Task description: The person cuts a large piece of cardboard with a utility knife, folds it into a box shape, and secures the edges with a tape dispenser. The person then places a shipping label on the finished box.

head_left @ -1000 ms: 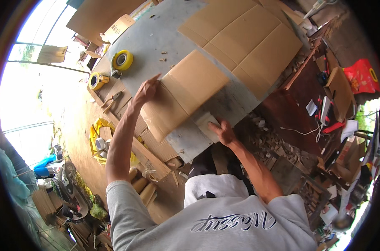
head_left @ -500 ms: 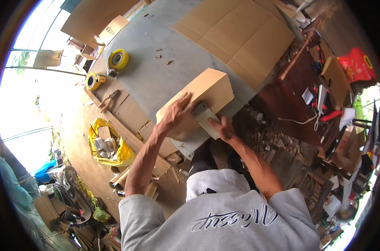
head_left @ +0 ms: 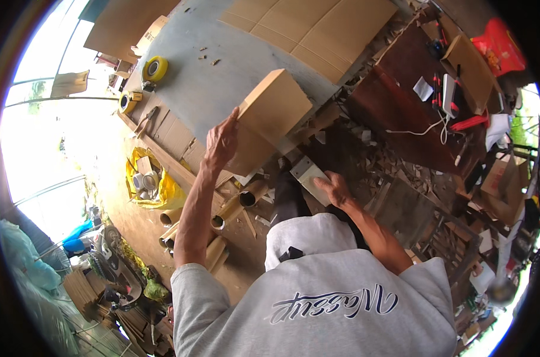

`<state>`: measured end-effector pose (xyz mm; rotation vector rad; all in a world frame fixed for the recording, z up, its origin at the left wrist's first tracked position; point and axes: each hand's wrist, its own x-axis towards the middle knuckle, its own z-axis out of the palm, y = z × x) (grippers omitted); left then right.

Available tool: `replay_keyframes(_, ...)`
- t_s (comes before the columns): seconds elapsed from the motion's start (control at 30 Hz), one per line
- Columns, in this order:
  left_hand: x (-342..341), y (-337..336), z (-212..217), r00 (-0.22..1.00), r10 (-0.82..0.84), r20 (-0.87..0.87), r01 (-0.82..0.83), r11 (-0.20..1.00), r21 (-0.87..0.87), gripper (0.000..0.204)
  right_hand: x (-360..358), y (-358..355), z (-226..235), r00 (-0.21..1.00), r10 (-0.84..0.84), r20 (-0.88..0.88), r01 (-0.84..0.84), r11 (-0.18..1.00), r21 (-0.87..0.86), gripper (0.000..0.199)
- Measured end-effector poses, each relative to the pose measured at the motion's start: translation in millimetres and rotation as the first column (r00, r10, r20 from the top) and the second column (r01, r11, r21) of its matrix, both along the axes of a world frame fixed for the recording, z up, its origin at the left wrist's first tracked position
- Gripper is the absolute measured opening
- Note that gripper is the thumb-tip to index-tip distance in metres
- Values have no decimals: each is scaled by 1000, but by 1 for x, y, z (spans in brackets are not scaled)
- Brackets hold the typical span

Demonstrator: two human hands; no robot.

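Note:
A brown cardboard box [head_left: 276, 107] stands tilted at the near edge of the grey tabletop [head_left: 190, 65]. My left hand [head_left: 222, 141] is closed over its left edge, with the fingertips near the upper left corner. In my right hand [head_left: 335, 189], off the table and near my legs, I grip a flat, pale rectangular tool [head_left: 310, 178] with a grey end that has small holes. That tool is apart from the box, and I cannot make out its exact kind. The box's far side is hidden.
Flattened cardboard [head_left: 317, 33] covers the table's far right. A yellow tape roll [head_left: 156, 69] and pliers [head_left: 145, 122] lie on the left. Below them sits a yellow bag [head_left: 166, 196] holding tape rolls, beside cardboard tubes [head_left: 228, 213]. Scraps litter the floor near a dark red panel [head_left: 395, 101].
My right hand has drawn the pale tool away from the box, down and to the right. The box has tilted upward, and my left hand has gone from its face to its left edge.

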<state>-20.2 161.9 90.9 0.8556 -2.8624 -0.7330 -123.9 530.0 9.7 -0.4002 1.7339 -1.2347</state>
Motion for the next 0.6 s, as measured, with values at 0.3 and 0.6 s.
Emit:
replay_keyframes(0.3,-8,-25,18,983,80,167,-92,994,65,43,-6,-15,7,1000,28,10,-28,1000,6,53)
replay_keyframes(0.6,-14,-84,24,990,120,74,-139,927,349,40,-13,-69,-6,999,45,0,-45,999,12,55)
